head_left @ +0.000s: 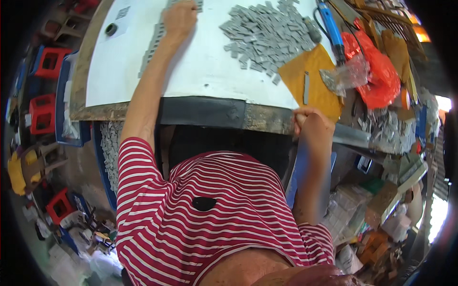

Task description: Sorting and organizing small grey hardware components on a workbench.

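Note:
My left hand (180,20) reaches to the far edge of the white tabletop (200,71), over a long row of small grey pieces (153,47) laid side by side. Its fingers look curled together, and whatever they may hold is hidden. At the table's front edge, my right hand (312,121) is closed, with its forearm blurred; anything inside it is out of sight. Just beyond that hand, a narrow grey strip (306,88) lies on a brown-yellow sheet (293,71). A large heap of flat grey rectangular pieces (265,38) spreads between both hands, farther back.
A blue pen-shaped power tool (331,31) with a cable lies at the right, beside a red plastic bag (381,78) and a clear bag (350,74). A dark ring (111,29) sits at the far left. Below the table's left side stands a bin of grey pieces (110,148).

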{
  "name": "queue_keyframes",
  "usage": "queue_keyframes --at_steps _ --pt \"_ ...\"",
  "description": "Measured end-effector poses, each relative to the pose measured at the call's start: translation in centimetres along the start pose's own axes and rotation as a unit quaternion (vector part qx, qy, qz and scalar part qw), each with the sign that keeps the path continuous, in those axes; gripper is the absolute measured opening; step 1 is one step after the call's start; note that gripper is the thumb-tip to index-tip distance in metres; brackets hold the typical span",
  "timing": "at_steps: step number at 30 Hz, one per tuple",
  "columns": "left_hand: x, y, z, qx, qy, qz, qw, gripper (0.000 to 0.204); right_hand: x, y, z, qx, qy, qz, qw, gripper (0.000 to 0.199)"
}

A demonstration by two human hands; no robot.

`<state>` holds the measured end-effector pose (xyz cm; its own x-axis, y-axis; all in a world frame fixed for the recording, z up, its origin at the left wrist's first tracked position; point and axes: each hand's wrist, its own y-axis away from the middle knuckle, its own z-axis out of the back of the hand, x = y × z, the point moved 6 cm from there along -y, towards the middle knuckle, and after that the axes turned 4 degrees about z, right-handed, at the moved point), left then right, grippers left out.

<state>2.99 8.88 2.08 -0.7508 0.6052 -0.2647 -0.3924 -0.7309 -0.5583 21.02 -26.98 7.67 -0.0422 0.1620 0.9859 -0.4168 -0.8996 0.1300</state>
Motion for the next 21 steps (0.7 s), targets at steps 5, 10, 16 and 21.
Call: queue_keyframes --at_steps 5,10,16,21 --pt "1.5 0.0 0.3 0.016 0.015 0.034 0.999 0.016 1.4 -2.8 2.4 -0.044 0.092 0.02 0.995 0.012" --pt "-0.7 1.3 1.7 0.055 0.133 0.034 0.989 0.014 1.3 -7.1 4.2 -0.084 0.292 0.152 0.941 0.014" --pt "-7.6 5.2 5.4 0.136 0.273 0.008 0.952 0.016 -0.5 -9.9 4.8 -0.083 0.478 0.306 0.819 0.012" --pt "-9.6 8.3 7.3 0.209 0.328 0.059 0.92 0.016 -1.2 -10.8 4.4 -0.024 0.498 0.317 0.806 0.01"
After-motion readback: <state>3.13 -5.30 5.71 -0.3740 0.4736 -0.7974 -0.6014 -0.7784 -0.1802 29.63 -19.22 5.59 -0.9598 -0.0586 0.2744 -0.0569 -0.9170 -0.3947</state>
